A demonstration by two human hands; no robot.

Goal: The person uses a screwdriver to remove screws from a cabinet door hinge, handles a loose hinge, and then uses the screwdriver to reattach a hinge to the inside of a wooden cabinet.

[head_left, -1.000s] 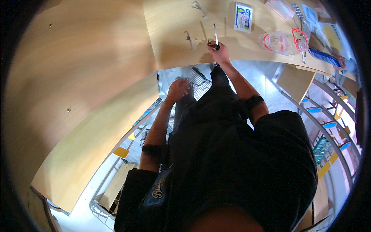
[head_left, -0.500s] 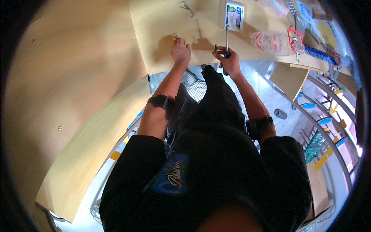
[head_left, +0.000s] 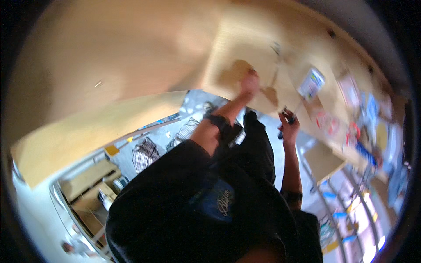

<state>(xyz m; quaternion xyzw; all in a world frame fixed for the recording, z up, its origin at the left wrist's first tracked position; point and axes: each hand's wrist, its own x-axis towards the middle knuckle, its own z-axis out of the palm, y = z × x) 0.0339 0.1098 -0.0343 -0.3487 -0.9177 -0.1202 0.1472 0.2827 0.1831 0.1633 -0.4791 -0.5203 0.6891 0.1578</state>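
Note:
Over the wooden desk, my left hand [head_left: 250, 84] is closed, with something small and hard to make out at its fingertips; motion blurs it. Its shadow falls on the wood beside it. To the right and nearer, at the desk's front edge, my right hand [head_left: 290, 128] grips a screwdriver [head_left: 291, 119] with a black handle, its thin shaft pointing up and away. A small dark piece [head_left: 285, 109] shows at that hand's fingertips. Beyond both hands, a small metal hook [head_left: 276, 48] lies on the desk [head_left: 245, 39].
A white and blue box [head_left: 312, 83] lies right of the hook. A clear plastic bottle [head_left: 326, 124] with red parts lies at the right, near several packages and a blue tube [head_left: 365, 153]. Chequered bags [head_left: 146, 154] rest on the floor below. A wooden panel [head_left: 109, 39] stands at the left.
The whole view has swung, so desk and hands appear farther right and lower, and blurred. The screwdriver stays in my right hand; my left hand stays closed.

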